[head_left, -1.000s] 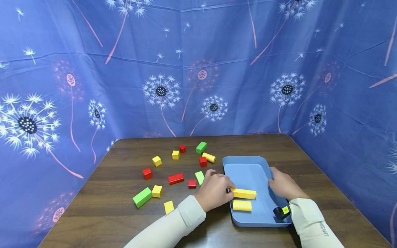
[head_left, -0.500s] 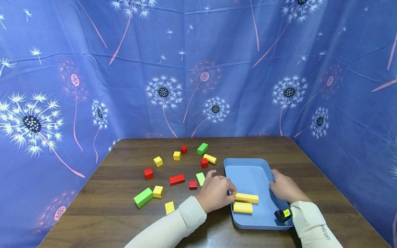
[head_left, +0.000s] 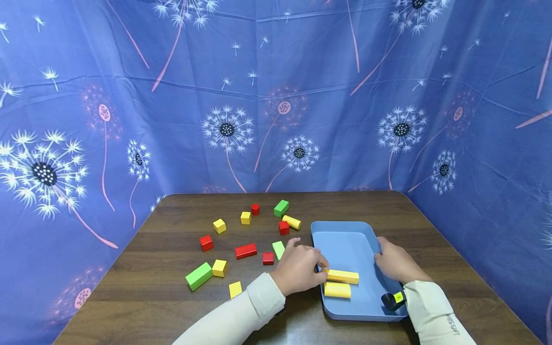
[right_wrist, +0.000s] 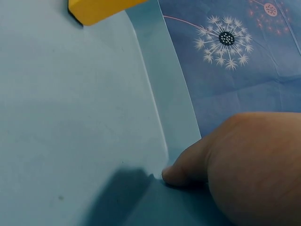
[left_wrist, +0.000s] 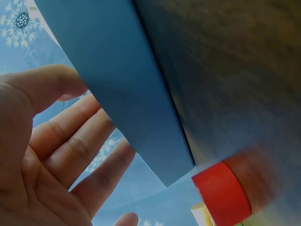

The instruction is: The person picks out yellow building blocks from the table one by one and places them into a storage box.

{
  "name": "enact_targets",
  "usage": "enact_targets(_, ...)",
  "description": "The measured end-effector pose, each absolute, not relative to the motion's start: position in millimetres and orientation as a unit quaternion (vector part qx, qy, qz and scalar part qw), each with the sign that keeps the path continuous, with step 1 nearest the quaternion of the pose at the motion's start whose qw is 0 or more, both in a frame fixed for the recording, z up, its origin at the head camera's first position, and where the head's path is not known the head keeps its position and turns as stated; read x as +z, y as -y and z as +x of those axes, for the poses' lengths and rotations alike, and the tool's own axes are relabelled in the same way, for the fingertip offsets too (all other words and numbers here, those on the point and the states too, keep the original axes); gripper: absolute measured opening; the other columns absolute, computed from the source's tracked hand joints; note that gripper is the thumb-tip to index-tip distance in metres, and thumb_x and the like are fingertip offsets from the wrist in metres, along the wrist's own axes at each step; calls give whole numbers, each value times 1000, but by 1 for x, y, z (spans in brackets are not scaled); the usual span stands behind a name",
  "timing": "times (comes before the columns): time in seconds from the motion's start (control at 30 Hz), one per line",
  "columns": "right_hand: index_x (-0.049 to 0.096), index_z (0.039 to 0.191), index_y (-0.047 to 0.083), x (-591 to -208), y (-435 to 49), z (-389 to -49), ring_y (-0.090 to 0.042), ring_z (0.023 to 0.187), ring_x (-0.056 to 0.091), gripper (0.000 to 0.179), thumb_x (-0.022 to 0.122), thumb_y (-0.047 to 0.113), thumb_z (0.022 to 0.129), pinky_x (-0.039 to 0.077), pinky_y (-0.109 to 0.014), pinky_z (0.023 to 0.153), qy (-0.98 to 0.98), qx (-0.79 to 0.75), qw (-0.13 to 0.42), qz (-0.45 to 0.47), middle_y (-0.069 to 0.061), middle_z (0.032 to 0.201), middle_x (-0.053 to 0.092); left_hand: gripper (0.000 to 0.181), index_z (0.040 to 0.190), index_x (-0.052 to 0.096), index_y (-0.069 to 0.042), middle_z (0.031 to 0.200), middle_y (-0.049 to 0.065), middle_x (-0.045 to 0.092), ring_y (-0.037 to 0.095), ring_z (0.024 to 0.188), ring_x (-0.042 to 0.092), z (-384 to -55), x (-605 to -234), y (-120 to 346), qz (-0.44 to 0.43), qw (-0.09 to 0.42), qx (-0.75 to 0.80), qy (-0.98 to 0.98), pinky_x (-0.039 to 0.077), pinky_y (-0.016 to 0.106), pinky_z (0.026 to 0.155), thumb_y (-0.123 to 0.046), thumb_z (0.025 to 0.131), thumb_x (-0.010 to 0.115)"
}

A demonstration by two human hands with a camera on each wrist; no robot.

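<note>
My left hand [head_left: 297, 269] reaches over the left wall of the blue tray [head_left: 345, 244]. Its thumb and index finger pinch the left end of a long yellow rectangular block [head_left: 346, 277], low in the tray. Beside that block, on the near side, lies a yellow cylinder block [head_left: 338, 290]. In the left wrist view the tray wall [left_wrist: 117, 80] hides the fingertips; the remaining fingers extend loosely. My right hand [head_left: 398, 262] grips the tray's right wall, and the right wrist view shows the thumb [right_wrist: 188, 160] over its inner side.
Left of the tray, several red, yellow and green blocks are scattered on the wooden table [head_left: 151, 287], including a red cuboid [head_left: 246, 251] and a large green one [head_left: 199, 276]. A light green block [head_left: 278, 249] sits close behind my left hand. Patterned blue cloth [head_left: 258, 96] hangs behind.
The long yellow block has come down slightly and nearer to me, beside the yellow cylinder. My right hand stays on the tray. The head view has shifted a little.
</note>
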State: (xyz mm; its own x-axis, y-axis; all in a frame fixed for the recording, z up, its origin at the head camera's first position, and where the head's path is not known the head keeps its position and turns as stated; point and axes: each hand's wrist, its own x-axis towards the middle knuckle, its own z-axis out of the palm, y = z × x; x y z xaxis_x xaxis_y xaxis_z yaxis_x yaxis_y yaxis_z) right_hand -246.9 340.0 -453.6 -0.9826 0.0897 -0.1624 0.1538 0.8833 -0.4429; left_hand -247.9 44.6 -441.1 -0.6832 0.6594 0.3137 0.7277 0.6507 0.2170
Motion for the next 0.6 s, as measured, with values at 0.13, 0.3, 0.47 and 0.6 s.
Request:
enact_targets(0.13, 25, 154, -13, -454, -340, -247, -59, 134, 46, 60, 43, 13, 104, 46, -70, 100, -968, -233, 66, 62, -40, 150, 40, 20, 111, 82, -30, 112, -17, 76, 0, 112, 68, -251, -439, -41, -377, 109, -167, 905, 42, 52, 110, -35, 93, 74)
enact_targets(0.3, 27, 153, -13, -454, -340, -246, -59, 134, 47, 59, 43, 13, 103, 46, -70, 100, -969, -232, 61, 59, -40, 149, 42, 33, 123, 77, -25, 138, -2, 68, 13, 132, 61, -262, -436, -34, -354, 148, -166, 909, 49, 50, 102, -36, 92, 73)
enact_targets(0.47, 27, 154, -13, -453, -340, -245, -59, 134, 46, 59, 43, 14, 103, 45, -71, 101, -969, -232, 62, 60, -40, 150, 41, 43, 131, 73, -21, 147, 3, 62, 20, 139, 55, -275, -432, -22, -321, 166, -188, 913, 48, 55, 105, -34, 90, 74)
enact_targets(0.6, 27, 153, -13, -452, -340, -245, -59, 134, 47, 59, 42, 13, 103, 45, -70, 101, -970, -231, 58, 56, -40, 149, 42, 43, 131, 73, -19, 148, 3, 61, 21, 139, 55, -281, -428, -14, -308, 170, -192, 916, 49, 54, 104, -34, 90, 74)
